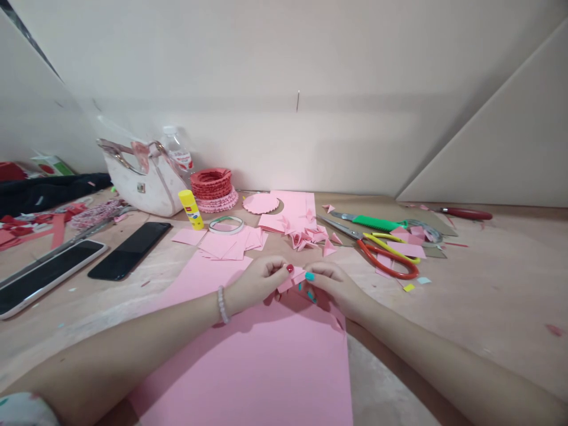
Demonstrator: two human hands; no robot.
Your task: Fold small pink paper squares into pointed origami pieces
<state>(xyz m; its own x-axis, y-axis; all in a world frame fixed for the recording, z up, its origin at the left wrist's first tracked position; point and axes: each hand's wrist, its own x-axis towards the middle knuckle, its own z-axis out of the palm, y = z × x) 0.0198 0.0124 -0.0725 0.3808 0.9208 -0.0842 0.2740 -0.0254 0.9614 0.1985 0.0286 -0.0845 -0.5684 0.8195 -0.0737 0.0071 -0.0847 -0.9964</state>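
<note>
A small folded piece of pink paper (290, 281) is held above a large pink sheet (248, 367). My left hand (260, 281) pinches its left side between thumb and fingers. At the right side, my right hand (332, 287) grips the same piece, thumb on top and fingertips curled below. Just beyond my hands lies a heap of small folded pink paper triangles (304, 238). Several cut pink paper squares (228, 244) are spread out to the left of that heap.
A yellow glue stick (190, 210) stands near a roll of tape (226, 225) and stacked red rings (210, 183). Orange-handled scissors (390, 263) and a green-handled cutter (379, 222) lie to the right. Two phones (131, 251) (51, 278) and a white handbag (144, 180) are at left.
</note>
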